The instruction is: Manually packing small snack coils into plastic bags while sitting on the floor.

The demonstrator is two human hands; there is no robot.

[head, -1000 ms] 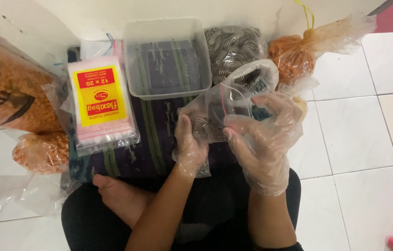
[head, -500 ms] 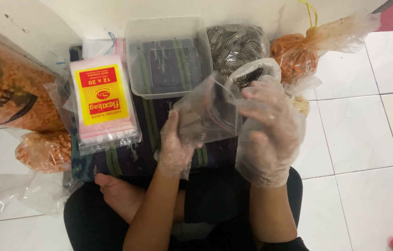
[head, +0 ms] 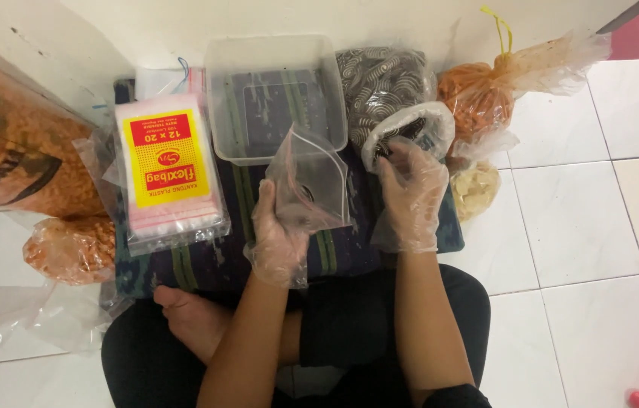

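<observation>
Both hands wear clear plastic gloves. My left hand (head: 278, 238) holds a small clear zip bag (head: 308, 181) upright, its mouth open, with a few dark striped snacks at its bottom. My right hand (head: 409, 189) reaches into the rolled-open mouth of a big clear bag of dark striped snacks (head: 384, 87), fingertips at the opening. Whether those fingers hold any snacks is hidden.
A clear plastic tub (head: 274, 98) stands behind the zip bag on a dark striped cloth (head: 214, 261). A pack of zip bags with a yellow and red label (head: 165, 170) lies at left. Bags of orange snacks (head: 13, 151) (head: 482, 87) and pale crackers (head: 474, 189) sit around.
My right hand let go of the small zip bag and moved up into the big snack bag's mouth. My left hand shifted left, now holding the zip bag alone.
</observation>
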